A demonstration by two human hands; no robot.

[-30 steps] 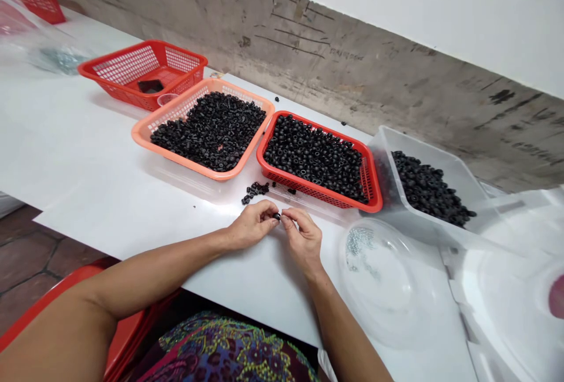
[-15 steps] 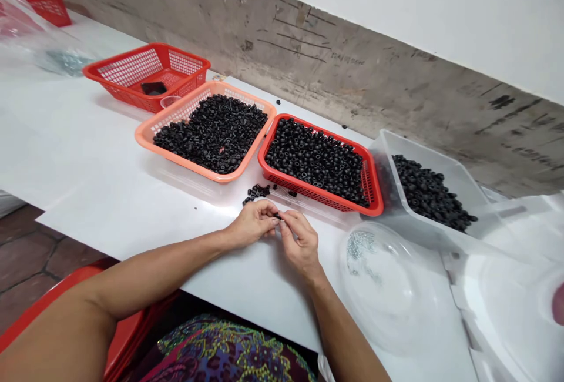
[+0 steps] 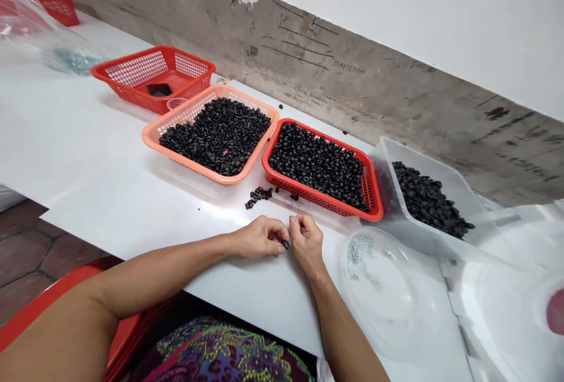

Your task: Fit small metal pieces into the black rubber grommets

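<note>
Head cam is the only feed I've got from here, but it's a decent look. The left hand [image 3: 259, 238] is curled nearly shut, its fingertips pinched on a small black rubber grommet [image 3: 285, 244]. The right hand [image 3: 307, 242] sits just beside it with the fingers bunched closed (can't tell from here if anything's tucked inside them). Both are low over the white tabletop [image 3: 132, 217], near a small pile of loose grommets [image 3: 258, 195]. Behind that are a salmon plastic basket [image 3: 152, 135] and a red plastic basket [image 3: 335, 205], both heaped with grommets, and a clear plastic tub [image 3: 434, 179] holding more. A clear plastic lid [image 3: 388, 311] with small metal bits in it lies to the right. My tip for pieces this small: pinch with the very fingertips, rest the forearms on the tabletop so nothing wobbles, and work low so a dropped grommet lands close by.
</note>
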